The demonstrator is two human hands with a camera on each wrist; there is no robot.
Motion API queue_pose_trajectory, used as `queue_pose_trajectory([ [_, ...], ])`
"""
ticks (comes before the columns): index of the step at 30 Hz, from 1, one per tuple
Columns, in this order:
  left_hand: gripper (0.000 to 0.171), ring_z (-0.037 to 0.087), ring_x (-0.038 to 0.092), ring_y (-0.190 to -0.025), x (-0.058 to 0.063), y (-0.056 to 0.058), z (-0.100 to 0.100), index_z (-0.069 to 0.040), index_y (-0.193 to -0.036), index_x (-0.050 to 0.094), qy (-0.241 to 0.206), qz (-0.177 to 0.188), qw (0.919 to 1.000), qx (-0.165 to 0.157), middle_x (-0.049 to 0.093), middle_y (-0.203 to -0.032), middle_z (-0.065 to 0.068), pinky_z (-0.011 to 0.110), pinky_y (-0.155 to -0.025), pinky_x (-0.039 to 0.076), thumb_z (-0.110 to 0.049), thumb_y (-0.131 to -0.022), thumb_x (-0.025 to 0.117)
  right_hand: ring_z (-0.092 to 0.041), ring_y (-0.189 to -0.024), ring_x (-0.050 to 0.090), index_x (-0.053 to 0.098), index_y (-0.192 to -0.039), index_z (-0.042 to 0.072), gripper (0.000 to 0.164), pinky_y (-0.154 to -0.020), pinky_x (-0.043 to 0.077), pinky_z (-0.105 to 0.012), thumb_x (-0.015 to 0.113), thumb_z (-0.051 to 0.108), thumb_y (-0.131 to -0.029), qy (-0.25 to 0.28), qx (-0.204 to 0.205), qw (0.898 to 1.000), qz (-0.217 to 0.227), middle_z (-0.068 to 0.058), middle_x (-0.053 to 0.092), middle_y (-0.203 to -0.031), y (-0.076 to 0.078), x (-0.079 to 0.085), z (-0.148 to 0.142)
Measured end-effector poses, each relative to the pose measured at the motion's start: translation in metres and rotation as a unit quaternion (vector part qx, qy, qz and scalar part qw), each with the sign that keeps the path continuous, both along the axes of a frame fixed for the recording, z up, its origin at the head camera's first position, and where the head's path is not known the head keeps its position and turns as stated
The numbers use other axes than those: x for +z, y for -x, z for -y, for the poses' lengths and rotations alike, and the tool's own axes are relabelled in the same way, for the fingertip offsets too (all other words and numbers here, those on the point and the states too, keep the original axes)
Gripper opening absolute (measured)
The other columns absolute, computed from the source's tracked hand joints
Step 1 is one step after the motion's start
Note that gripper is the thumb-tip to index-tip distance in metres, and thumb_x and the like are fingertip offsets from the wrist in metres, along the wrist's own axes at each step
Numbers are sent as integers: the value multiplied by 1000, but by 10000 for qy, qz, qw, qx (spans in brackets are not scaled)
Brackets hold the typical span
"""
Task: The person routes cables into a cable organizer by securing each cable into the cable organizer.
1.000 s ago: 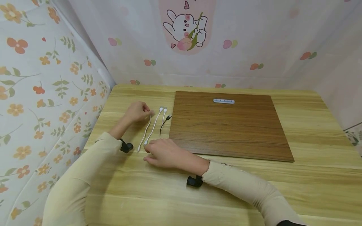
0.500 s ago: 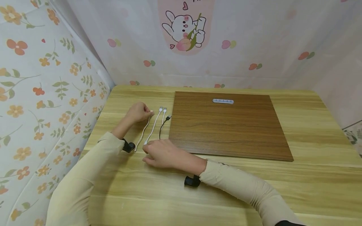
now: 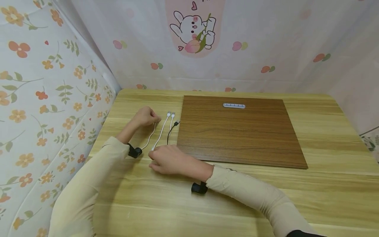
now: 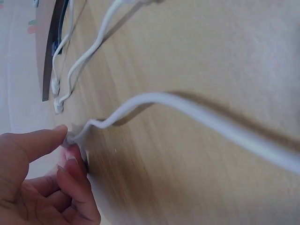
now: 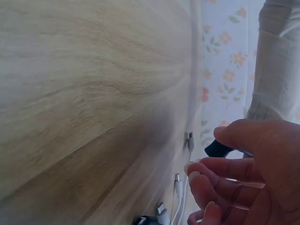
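Note:
My left hand (image 3: 145,117) pinches the far end of a white cable (image 3: 152,135) between thumb and fingertips; that end is mostly covered. In the left wrist view, the cable (image 4: 154,97) runs from the fingertips across the wood. Its near end is hidden behind the black wrist camera (image 3: 135,152) in the head view. To the right lie a second white cable (image 3: 161,133), a third white cable (image 3: 171,122) and a black cable (image 3: 169,133), USB plugs pointing away. My right hand (image 3: 168,160) hovers or rests by their near ends, fingers loosely bent, gripping nothing in the right wrist view.
A dark brown board (image 3: 237,135) lies right of the cables on the light wooden table (image 3: 177,207). Near the board's far edge sits a pale slotted strip (image 3: 234,106). Patterned cloth (image 3: 251,29) hangs behind the table and at its left.
The pinched cable's near end has shifted left and slightly away, now behind the left wrist camera. My left hand stays nearly in place; my right hand has moved slightly left.

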State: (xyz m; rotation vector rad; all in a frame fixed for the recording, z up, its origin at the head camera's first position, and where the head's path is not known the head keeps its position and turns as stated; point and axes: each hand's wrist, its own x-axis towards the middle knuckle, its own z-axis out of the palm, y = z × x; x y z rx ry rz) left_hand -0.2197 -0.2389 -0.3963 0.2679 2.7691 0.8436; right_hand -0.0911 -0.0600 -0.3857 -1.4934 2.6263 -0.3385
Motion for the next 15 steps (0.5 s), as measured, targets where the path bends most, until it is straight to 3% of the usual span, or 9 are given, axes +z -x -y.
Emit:
queue_pose_trajectory([
  [3, 30, 12, 40, -49, 1, -2, 3, 2, -69, 67, -124, 53, 9999, 88, 55, -58, 2, 27, -49, 34, -22, -88, 65, -7, -61, 49, 52, -74, 21, 23, -45, 38, -28, 60, 36, -90, -6, 12, 10000, -79, 9, 47, -69, 1, 0, 4],
  [10, 41, 10, 26, -46, 6, -6, 13, 8, -62, 57, -464, 149, 9988, 71, 34, -46, -5, 25, -46, 24, -22, -89, 64, -8, -57, 47, 49, -70, 21, 26, -42, 37, -29, 60, 35, -90, 130, -120, 9998, -86, 9, 46, -66, 3, -1, 10],
  [15, 39, 8, 29, -47, 8, -7, 19, 8, -66, 62, -649, 198, 9975, 183, 36, -48, -7, 23, -46, 24, -23, -89, 65, -8, -57, 46, 49, -69, 21, 27, -42, 36, -28, 60, 35, -89, 215, -134, 9997, 6, 8, 46, -65, 6, -3, 16],
])
